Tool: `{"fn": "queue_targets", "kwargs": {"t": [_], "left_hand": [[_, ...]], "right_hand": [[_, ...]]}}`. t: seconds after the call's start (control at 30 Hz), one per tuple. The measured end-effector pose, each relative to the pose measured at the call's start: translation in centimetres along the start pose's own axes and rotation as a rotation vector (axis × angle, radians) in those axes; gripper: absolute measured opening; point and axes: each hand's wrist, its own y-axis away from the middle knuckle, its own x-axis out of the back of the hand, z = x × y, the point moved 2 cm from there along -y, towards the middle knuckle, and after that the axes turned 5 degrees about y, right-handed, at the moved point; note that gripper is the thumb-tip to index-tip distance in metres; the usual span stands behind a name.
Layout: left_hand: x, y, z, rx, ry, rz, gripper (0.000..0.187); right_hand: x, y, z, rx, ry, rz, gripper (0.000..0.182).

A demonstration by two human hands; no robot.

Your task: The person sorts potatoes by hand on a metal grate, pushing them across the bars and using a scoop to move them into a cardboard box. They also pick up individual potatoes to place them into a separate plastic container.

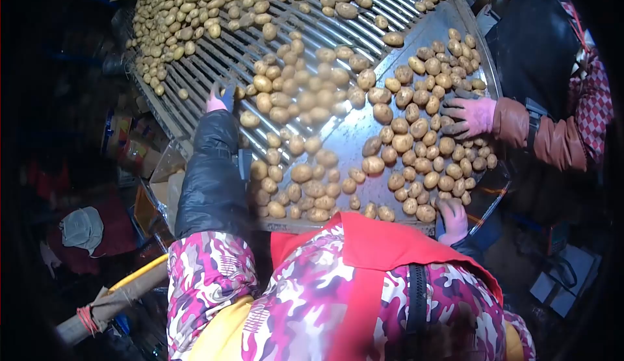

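Observation:
Many potatoes lie over a slatted metal roller bed and on a smooth metal plate beside it. My left hand, in a pink glove with dark fingers, is stretched out over the slats. Its fingers are partly apart, beside a small potato at the left side of the pile, and it seems to grip nothing. At the plate's near edge is my right hand, also gloved in pink. Its fingers are loosely spread, close to the nearest potatoes, and nothing shows in them.
A co-worker's gloved hand rests among the potatoes on the right side of the plate. More potatoes crowd the far left of the slats. A wrapped pole is at lower left, and a pale cap lies on dark red cloth.

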Motion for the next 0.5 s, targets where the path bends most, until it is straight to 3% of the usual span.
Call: {"fn": "queue_targets", "kwargs": {"t": [0.07, 0.1, 0.13, 0.17, 0.2, 0.27, 0.3, 0.37, 0.43, 0.5], "left_hand": [[-1.9, 4.5, 5.7, -0.105, -0.195, 0.063, 0.075], [-1.9, 10.9, 12.9, 0.014, -0.19, 0.0, 0.075], [-3.6, 12.6, 15.0, -0.101, -0.214, -0.087, 0.067], [-6.9, 11.9, 13.0, -0.187, -0.132, -0.142, 0.069], [-7.8, 15.6, 15.8, -0.24, -0.295, -0.043, 0.068], [-7.1, 21.6, 22.8, -0.069, 0.168, -0.479, 0.07], [-8.8, 21.2, 21.7, -0.411, -0.148, -0.534, 0.069], [-12.4, 22.4, 20.9, -0.591, 0.201, -0.714, 0.063], [-11.9, 22.3, 24.0, -0.565, 0.341, -0.97, 0.057], [-11.3, 17.8, 25.4, -0.6, 0.362, -0.687, 0.05]], "right_hand": [[-0.3, 0.3, 0.3, -0.028, 0.017, -0.03, 0.053], [-0.9, 0.4, 0.5, -0.042, 0.023, -0.024, 0.053], [-1.4, 0.6, 0.7, -0.057, 0.026, -0.018, 0.054], [-1.5, 0.8, 0.7, -0.061, 0.023, -0.018, 0.054], [-1.4, 0.8, 0.7, -0.063, 0.021, -0.013, 0.054], [-1.2, 0.6, 0.7, -0.064, 0.023, -0.002, 0.053], [-1.4, 0.7, 1.1, -0.048, -0.005, -0.003, 0.053], [-1.5, 0.8, 1.2, -0.047, -0.027, -0.025, 0.056], [-0.9, 0.3, 1.0, -0.042, -0.047, -0.052, 0.058], [-0.8, 0.3, 1.0, -0.062, -0.05, -0.094, 0.064]]}}
